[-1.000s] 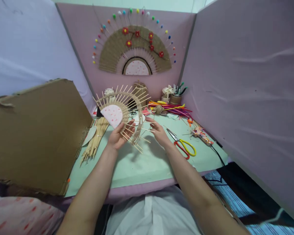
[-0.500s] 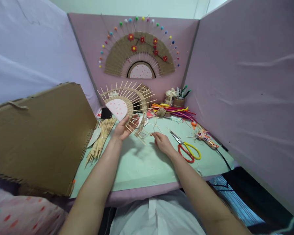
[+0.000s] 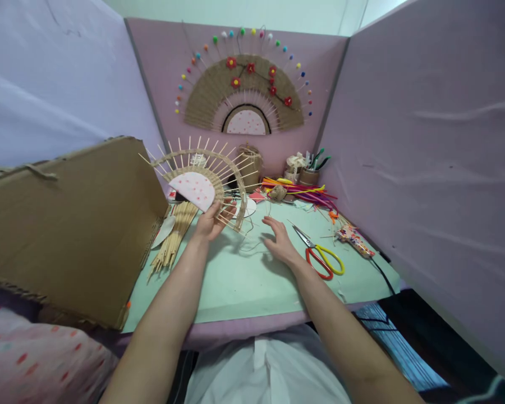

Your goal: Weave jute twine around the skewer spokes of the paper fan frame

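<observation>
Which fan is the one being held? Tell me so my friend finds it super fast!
Find the pink back wall, where a big fan hangs with red flowers and colourful balls. Below it, the left hand holds a second fan. Unlike the hanging one, it has bare stick tips, with no flowers or balls.
</observation>
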The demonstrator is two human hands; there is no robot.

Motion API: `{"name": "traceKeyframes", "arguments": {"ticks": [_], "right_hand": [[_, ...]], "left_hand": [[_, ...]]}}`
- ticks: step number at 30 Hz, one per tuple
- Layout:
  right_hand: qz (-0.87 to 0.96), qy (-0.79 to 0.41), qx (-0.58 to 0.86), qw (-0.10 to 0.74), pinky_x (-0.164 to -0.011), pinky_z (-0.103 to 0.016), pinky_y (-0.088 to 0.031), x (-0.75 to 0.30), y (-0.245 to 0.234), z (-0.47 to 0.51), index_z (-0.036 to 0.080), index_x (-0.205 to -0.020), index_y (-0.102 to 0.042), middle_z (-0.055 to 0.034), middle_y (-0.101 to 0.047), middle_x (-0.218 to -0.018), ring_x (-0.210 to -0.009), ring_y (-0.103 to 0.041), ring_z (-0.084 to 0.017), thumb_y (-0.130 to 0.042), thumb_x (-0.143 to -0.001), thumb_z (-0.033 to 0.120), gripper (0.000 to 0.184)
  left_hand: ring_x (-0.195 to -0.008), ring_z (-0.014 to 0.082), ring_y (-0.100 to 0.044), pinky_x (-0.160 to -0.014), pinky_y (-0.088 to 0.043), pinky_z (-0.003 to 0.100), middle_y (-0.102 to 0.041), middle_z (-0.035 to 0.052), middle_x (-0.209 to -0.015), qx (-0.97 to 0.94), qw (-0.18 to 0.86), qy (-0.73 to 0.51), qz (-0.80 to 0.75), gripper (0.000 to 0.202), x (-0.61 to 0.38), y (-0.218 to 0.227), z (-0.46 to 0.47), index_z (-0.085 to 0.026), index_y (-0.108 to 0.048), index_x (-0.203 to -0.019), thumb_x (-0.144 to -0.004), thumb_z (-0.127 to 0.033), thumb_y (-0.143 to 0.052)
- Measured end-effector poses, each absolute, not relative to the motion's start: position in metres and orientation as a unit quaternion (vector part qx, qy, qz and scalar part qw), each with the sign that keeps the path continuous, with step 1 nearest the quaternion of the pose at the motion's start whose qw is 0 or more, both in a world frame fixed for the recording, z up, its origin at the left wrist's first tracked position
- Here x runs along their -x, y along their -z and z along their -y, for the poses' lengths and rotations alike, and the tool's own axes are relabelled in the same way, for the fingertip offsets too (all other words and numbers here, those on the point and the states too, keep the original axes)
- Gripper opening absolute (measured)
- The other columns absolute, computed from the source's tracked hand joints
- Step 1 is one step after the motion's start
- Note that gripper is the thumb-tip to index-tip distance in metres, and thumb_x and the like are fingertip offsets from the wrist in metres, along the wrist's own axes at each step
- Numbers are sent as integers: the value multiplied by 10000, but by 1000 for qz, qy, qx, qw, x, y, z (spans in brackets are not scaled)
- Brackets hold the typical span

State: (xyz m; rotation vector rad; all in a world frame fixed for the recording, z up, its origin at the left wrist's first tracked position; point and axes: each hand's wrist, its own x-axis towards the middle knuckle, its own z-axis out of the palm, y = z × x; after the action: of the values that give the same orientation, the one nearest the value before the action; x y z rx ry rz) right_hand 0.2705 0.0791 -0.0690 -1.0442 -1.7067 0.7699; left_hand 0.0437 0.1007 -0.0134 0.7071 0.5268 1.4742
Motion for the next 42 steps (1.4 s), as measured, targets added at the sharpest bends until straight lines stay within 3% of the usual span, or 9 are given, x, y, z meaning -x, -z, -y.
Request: {"name": "traceKeyframes", "arguments": {"ticks": [4,9,13,18,21,27,33,39,42], "right_hand": [[630,-541,309,464,-1031,-428,-318,-263,65,-75,256,-1181,-547,-61,-550,-1306,-1241,-449,-233,-518,-629,166,560],[473,-683,250,496,-883,-360,-413,-258,61,-75,213,-1062,-606,-51,-683,-894,-909,-601,-188,-629,-729,313,348],[443,-704,207,515,-697,-280,-417,-261,58,-72,204,-893,-648,51,-457,-546,-578,-456,-103,-695,-718,373,248],[456,-721,224,472,-493,-238,-296,-268,55,-70,209,-938,-635,51,-362,-575,-499,-296,-91,-668,-699,496,375],[462,-710,247,471,-455,-229,-230,-270,55,-71,224,-948,-623,57,-320,-572,-484,-234,-90,-652,-701,500,372],[426,-723,258,478,-463,-204,-243,-266,56,-70,202,-756,-582,35,-519,-693,-494,-314,-51,-763,-605,333,270],[449,-717,284,451,-461,-196,-256,-263,56,-65,178,-700,-566,61,-472,-567,-471,-366,-47,-775,-597,337,283],[467,-712,289,437,-456,-201,-256,-266,58,-68,165,-707,-603,61,-453,-533,-455,-347,-50,-755,-613,363,266],[475,-710,287,434,-455,-206,-256,-267,56,-67,166,-712,-628,42,-492,-549,-460,-359,-55,-733,-637,377,247]], "left_hand": [[-994,198,-642,-971,-456,359,-695,95,-978,-319,662,-636,-237,158,-52,13,-98,-113,-666,-894,-857,-203,-542],[-1039,200,-628,-994,-444,363,-690,90,-1032,-309,680,-627,-219,170,-62,11,-94,-127,-655,-946,-861,-214,-538],[-1069,188,-615,-1008,-432,349,-693,87,-1041,-290,690,-630,-205,196,-67,10,-90,-128,-648,-973,-883,-229,-506],[-1048,183,-622,-983,-447,348,-698,84,-1028,-278,719,-605,-200,254,-66,12,-90,-127,-653,-987,-905,-293,-479],[-1065,208,-613,-958,-460,398,-700,97,-1003,-279,735,-580,-210,302,-66,13,-89,-138,-651,-1016,-901,-359,-481],[-1184,262,-526,-954,-448,467,-644,118,-1147,-342,744,-543,-187,264,-71,14,-80,-147,-652,-1029,-851,-325,-574],[-1210,316,-494,-947,-442,502,-564,101,-1278,-427,723,-516,-171,343,-79,15,-71,-164,-651,-1071,-730,-177,-685],[-1125,336,-568,-962,-412,493,-613,137,-1207,-466,725,-473,-182,520,-88,14,-68,-165,-602,-1183,-671,-106,-674],[-1105,331,-583,-965,-405,450,-633,139,-1173,-485,727,-450,-184,510,-92,15,-67,-145,-608,-1176,-669,-100,-649]]}}
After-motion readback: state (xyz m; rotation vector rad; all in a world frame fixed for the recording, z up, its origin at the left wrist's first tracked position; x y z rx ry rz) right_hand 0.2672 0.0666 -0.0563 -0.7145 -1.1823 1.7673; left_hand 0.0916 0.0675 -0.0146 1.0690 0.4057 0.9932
